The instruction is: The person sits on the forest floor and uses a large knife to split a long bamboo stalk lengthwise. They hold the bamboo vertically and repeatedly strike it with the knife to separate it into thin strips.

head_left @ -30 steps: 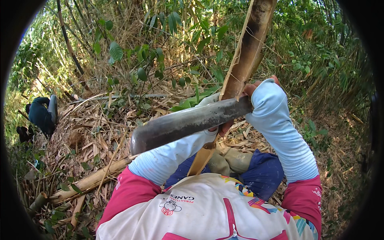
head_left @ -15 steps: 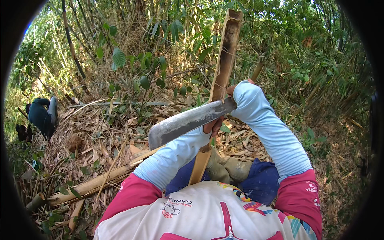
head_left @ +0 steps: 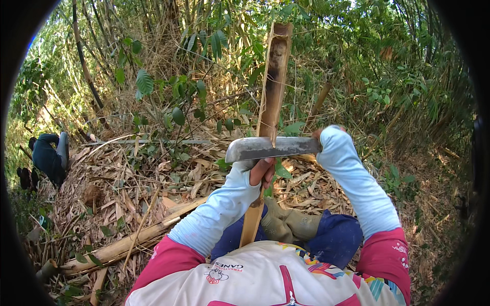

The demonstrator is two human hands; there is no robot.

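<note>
A split length of bamboo (head_left: 271, 86) stands tilted up in front of me, its hollow, dark-stained inside showing. My left hand (head_left: 262, 172) is wrapped round it below its middle, and its lower end reaches down between my legs. My right hand (head_left: 326, 133) grips a machete at its handle, which is mostly hidden by the hand and sleeve. The machete blade (head_left: 270, 149) lies crosswise over the bamboo just above my left hand, its tip pointing left. Thin fibres hang from the bamboo's edge near the blade.
A long bamboo pole (head_left: 138, 235) lies on the leaf litter at left. Leafy saplings (head_left: 178, 97) and dense bamboo (head_left: 377, 66) stand ahead. Another person (head_left: 50, 157) is bent over at far left. My boots (head_left: 293, 222) are just below the bamboo.
The machete has swung to nearly level and moved right, with my right hand lower and further right. The bamboo's upper end has shifted left and down a little.
</note>
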